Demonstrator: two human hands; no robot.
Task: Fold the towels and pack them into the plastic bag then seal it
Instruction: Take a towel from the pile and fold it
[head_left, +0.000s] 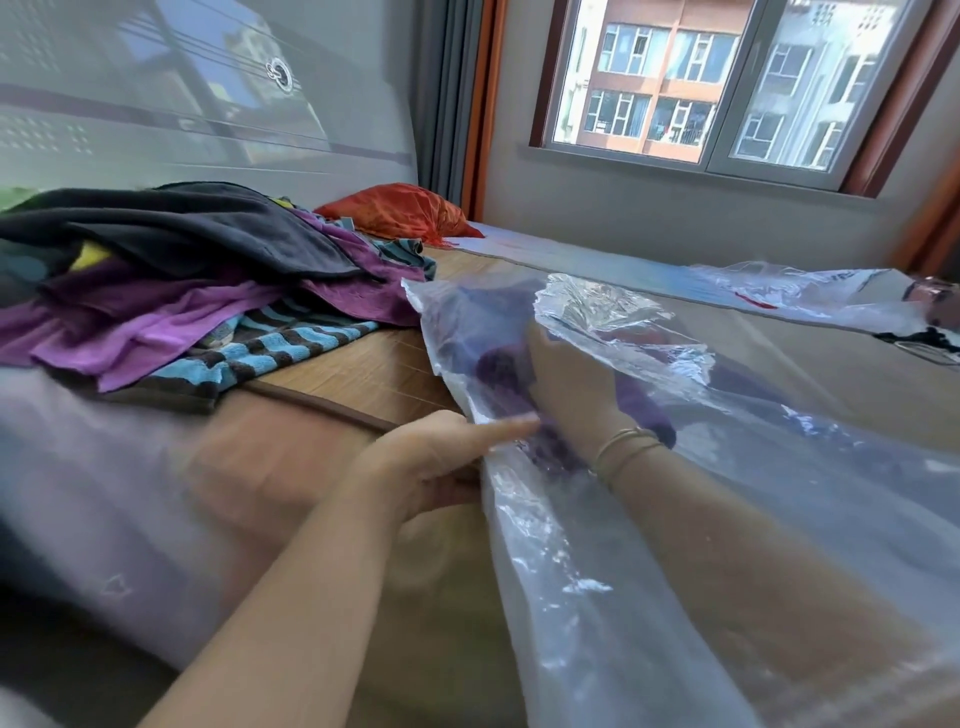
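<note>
Left hand (415, 462) holds the plastic bag's (649, 545) open edge, fingers curled round it. Right hand (566, 384) is inside the bag on a purple towel (644, 405); its finger state cannot be told. Unfolded towels (171, 291) lie heaped on the bed (353, 374).

My one view sits on the head, looking forward and down. It's close above the right hand (563, 384), the window (727, 88) beyond it.
</note>
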